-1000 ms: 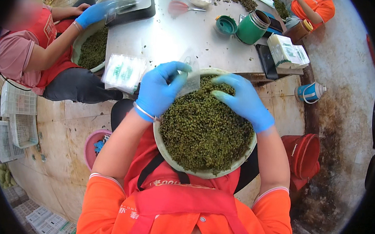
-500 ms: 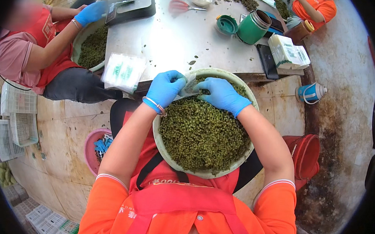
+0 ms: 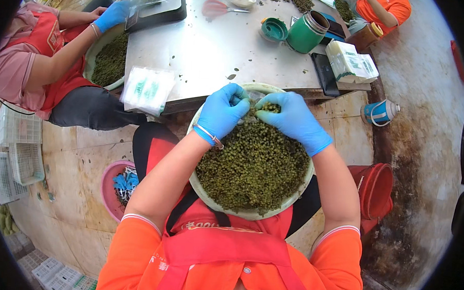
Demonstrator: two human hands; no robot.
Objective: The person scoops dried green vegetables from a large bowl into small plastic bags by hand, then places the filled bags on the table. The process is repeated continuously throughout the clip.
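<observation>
"Where are the berries [image 3: 252, 167]?"
"In the bowl [image 3: 253, 215]; the right hand [image 3: 298, 123] pinches some near its far edge."
"Left hand [image 3: 222, 114]?"
"Curled; can't tell its hold."
"Handling?"
"Probably light, crushable: pinch cluster sides gently."

apron lettering [image 3: 199, 225], packet print [image 3: 148, 90], seemingly illegible

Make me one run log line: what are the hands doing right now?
left fingers: at clear bag | right fingers: pinching green bits | bowl: heaped
</observation>
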